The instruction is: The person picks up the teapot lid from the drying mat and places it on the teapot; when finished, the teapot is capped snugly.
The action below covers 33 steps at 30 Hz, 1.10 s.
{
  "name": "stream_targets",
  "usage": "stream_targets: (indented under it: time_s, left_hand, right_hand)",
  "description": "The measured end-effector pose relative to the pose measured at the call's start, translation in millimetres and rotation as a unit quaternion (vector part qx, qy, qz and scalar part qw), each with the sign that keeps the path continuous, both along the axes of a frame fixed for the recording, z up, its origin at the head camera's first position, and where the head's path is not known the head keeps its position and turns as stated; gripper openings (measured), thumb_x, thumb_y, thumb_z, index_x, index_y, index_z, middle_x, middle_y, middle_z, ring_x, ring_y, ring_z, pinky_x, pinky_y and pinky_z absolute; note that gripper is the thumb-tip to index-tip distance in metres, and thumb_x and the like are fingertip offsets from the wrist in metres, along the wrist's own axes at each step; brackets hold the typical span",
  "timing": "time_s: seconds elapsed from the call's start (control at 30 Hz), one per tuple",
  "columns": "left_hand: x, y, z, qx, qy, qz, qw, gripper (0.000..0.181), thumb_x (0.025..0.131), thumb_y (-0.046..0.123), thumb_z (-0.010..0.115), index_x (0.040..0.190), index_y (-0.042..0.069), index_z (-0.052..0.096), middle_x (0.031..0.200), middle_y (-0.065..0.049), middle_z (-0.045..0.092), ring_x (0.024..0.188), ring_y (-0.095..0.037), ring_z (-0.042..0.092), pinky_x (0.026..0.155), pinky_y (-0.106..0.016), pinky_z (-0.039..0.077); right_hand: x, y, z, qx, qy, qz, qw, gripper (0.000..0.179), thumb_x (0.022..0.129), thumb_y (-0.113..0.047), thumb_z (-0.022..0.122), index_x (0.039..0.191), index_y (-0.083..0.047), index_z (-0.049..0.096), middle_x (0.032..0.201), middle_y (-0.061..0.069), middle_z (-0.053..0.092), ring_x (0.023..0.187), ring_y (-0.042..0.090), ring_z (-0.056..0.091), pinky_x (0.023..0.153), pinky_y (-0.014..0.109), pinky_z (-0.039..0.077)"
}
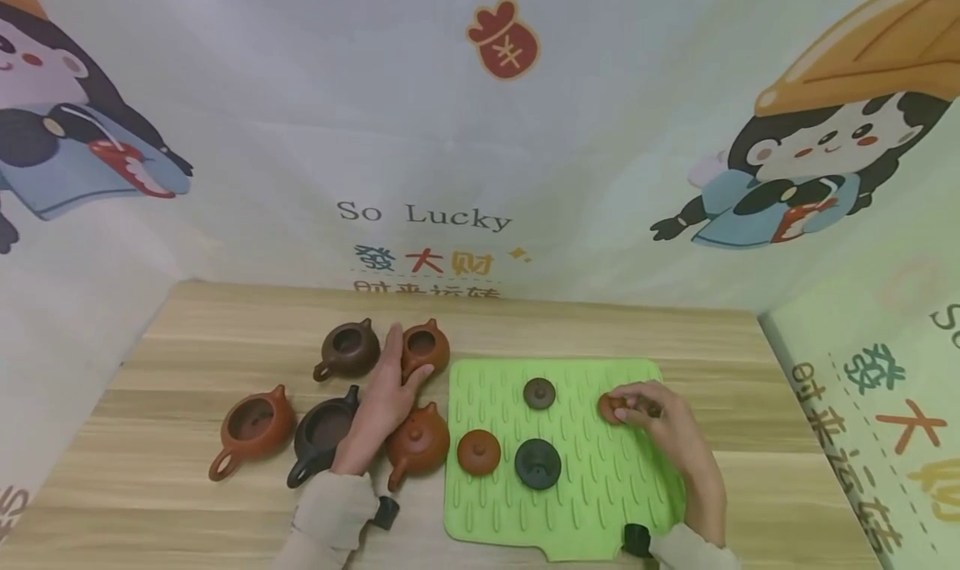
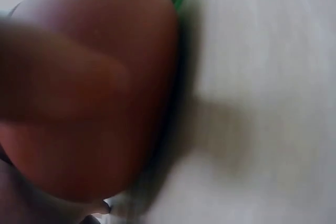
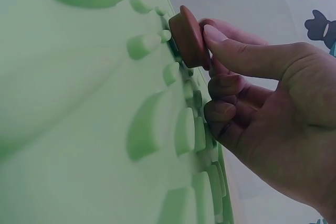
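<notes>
My left hand (image 1: 382, 399) holds a small orange-brown teapot (image 1: 437, 353) without its lid, fingers along its left side and thumb at its near side. Large and blurred, the teapot (image 2: 139, 19) fills much of the left wrist view, the thumb (image 2: 58, 77) crossing it. Over the right part of a green ridged mat (image 1: 592, 503), my right hand (image 1: 671, 432) pinches the knob of a small reddish-brown lid (image 1: 610, 407). From the right wrist view, the lid (image 3: 189, 40) is tilted close over the mat's ridges, thumb and finger at its knob.
A dark brown lid (image 1: 539, 393), a red-brown lid (image 1: 478, 452) and a black lid (image 1: 537, 464) lie on the mat. Left of it stand a brown teapot (image 1: 351, 347), a black teapot (image 1: 324, 432), an orange teapot (image 1: 262, 424) and a lidded teapot (image 1: 420, 445). Printed cloth (image 1: 420, 137) hangs behind.
</notes>
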State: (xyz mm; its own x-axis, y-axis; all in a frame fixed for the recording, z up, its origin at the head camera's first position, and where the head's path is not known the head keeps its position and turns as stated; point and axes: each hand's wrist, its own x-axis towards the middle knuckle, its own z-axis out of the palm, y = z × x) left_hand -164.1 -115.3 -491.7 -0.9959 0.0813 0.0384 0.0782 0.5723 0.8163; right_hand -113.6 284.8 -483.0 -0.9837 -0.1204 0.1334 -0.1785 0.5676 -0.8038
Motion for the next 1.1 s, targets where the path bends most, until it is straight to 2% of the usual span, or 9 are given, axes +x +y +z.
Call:
stream_targets:
  time_s: [0.2,0.3,0.4,0.53,0.7,0.9,1.1]
  left_hand:
    - [-1.8,-1.0,0.2,-0.011,0.007,0.02,0.9997,0.079,0.108,0.016,0.073,0.168,-0.011,0.029,0.17,-0.036,0.035,0.157,-0.054,0.038,0.125,-0.066,0.039]
    - [-1.3,-1.3,0.7,-0.017,0.012,0.022,0.9995,0.077,0.107,0.015,0.073,0.166,-0.012,0.031,0.169,-0.037,0.037,0.156,-0.055,0.039,0.125,-0.066,0.039]
    - [-0.2,-1.2,1.2,-0.023,0.019,0.024,0.9993,0.076,0.107,0.013,0.074,0.165,-0.013,0.033,0.168,-0.037,0.039,0.155,-0.055,0.041,0.124,-0.066,0.04]
    - [0.4,0.3,0.6,-0.026,0.023,0.025,0.9991,0.075,0.107,0.013,0.073,0.165,-0.014,0.034,0.167,-0.038,0.04,0.154,-0.055,0.042,0.123,-0.066,0.041]
    - [1.6,2.6,-2.1,-0.023,0.032,0.025,0.9989,0.074,0.106,0.012,0.074,0.163,-0.015,0.035,0.166,-0.039,0.041,0.152,-0.056,0.044,0.122,-0.066,0.042]
    - [2.0,2.4,-2.5,-0.028,0.038,0.027,0.9986,0.073,0.106,0.012,0.074,0.163,-0.015,0.036,0.165,-0.039,0.042,0.152,-0.056,0.045,0.122,-0.066,0.042]
    - [1.6,1.5,-1.8,-0.033,0.045,0.023,0.9982,0.073,0.107,0.012,0.073,0.163,-0.014,0.036,0.166,-0.038,0.042,0.153,-0.055,0.044,0.123,-0.065,0.041]
  right_hand:
    - [-1.7,-1,2.2,-0.004,0.006,-0.004,1.0,0.018,0.092,0.003,0.083,0.109,0.0,0.083,0.094,0.006,0.069,0.085,0.005,0.054,0.075,0.023,0.047]
    - [-2.1,-2,3.0,-0.013,-0.005,-0.007,0.9999,0.017,0.091,0.003,0.083,0.109,0.001,0.082,0.095,0.006,0.069,0.085,0.006,0.055,0.075,0.022,0.048]
    - [-1.9,-3,4.6,-0.022,0.002,-0.011,0.9997,0.016,0.091,0.003,0.084,0.107,0.001,0.082,0.093,0.005,0.067,0.084,0.006,0.055,0.075,0.022,0.048]
    - [-3.5,-8,10.0,-0.029,0.035,-0.014,0.9989,0.014,0.09,0.002,0.086,0.103,-0.002,0.083,0.088,0.006,0.068,0.079,0.007,0.053,0.072,0.023,0.046]
    - [-7.3,-22,16.3,-0.04,0.056,0.008,0.9976,0.015,0.087,0.003,0.088,0.1,-0.003,0.083,0.086,0.007,0.071,0.076,0.007,0.052,0.069,0.022,0.046]
    - [-15.5,-41,18.9,-0.06,0.056,0.034,0.9961,0.013,0.087,0.005,0.087,0.098,-0.001,0.083,0.08,0.007,0.065,0.074,0.008,0.05,0.068,0.023,0.044]
    - [-24.5,-59,23.1,-0.077,0.041,0.032,0.9957,0.01,0.089,0.002,0.087,0.097,-0.002,0.083,0.084,0.009,0.068,0.075,0.01,0.049,0.071,0.024,0.043]
